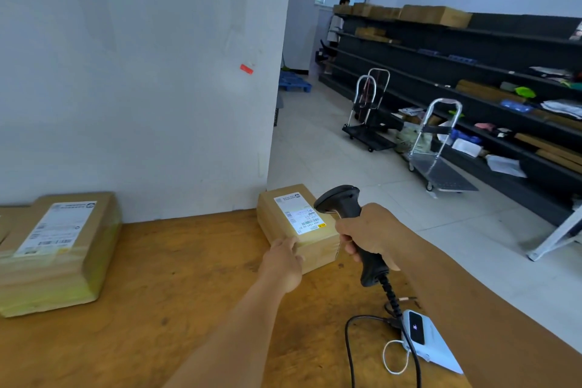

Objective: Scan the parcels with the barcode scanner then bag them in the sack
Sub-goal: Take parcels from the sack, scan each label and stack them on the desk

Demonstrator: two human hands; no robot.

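At lower centre, the right hand [367, 238] gripped the barcode scanner [354, 230] by its handle, head aimed at the label of a small parcel [296, 227] on the table [176, 293]. It looked stiff, probably light. The left hand [283, 261] rested open-fingered on its near edge, forearm extended.

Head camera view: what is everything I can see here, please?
parcel: one, brown, table's far right corner, label up
big parcel: one, brown, table's left
scanner: one, black, in the right hand, head over the parcel
cable: one, black, on the table
device: one, white with dark screen, table's right edge
table: one, wooden
carts: two, metal, on the floor
shelves: dark, right wall
left hand: touches the parcel's near edge
right hand: grips the scanner
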